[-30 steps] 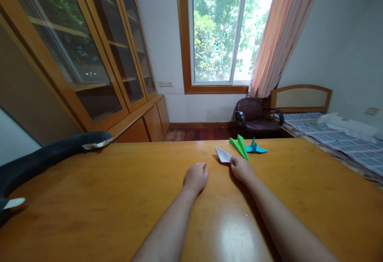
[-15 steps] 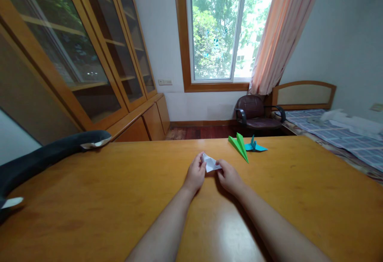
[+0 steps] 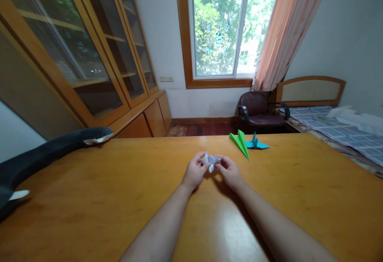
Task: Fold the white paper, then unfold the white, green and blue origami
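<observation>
A small folded white paper [image 3: 211, 160] is pinched between my two hands just above the wooden table [image 3: 89, 198]. My left hand [image 3: 195, 172] grips its left side and my right hand [image 3: 229, 172] grips its right side, fingertips nearly meeting. Beyond my right hand, a green paper plane [image 3: 240, 143] lies on the table, and a blue paper crane [image 3: 256, 143] stands right beside it.
A dark plush shark [image 3: 44, 154] lies along the table's left edge. Glass-door wooden cabinets [image 3: 89, 54] line the left wall. Past the table's far edge are a dark armchair [image 3: 259, 112], a window and a bed [image 3: 338, 130] at the right.
My right hand drew the white paper from beside the green plane to the middle, my left hand took hold too, and the paper now looks more folded together.
</observation>
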